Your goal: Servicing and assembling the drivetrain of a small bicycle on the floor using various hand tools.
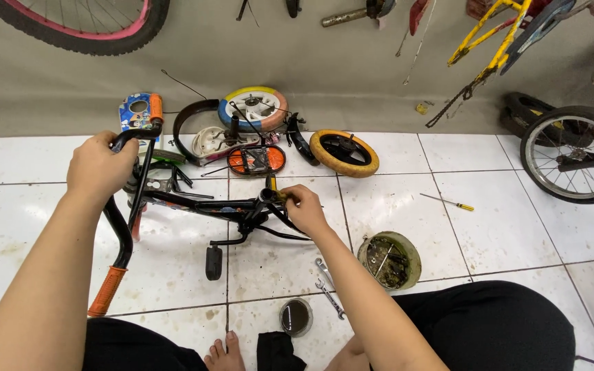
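Black bike frame (207,206) lies stripped on the tiles, wheels (344,152) off beside it. Left hand (101,165) wraps the handlebar (128,199); right hand (304,207) pinches a small tool at the seat tube. Reassembly looks barely begun.

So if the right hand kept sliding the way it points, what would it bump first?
Probably the black bike frame: the right hand points left along it, already touching its seat-tube end. Depth is hard to judge.
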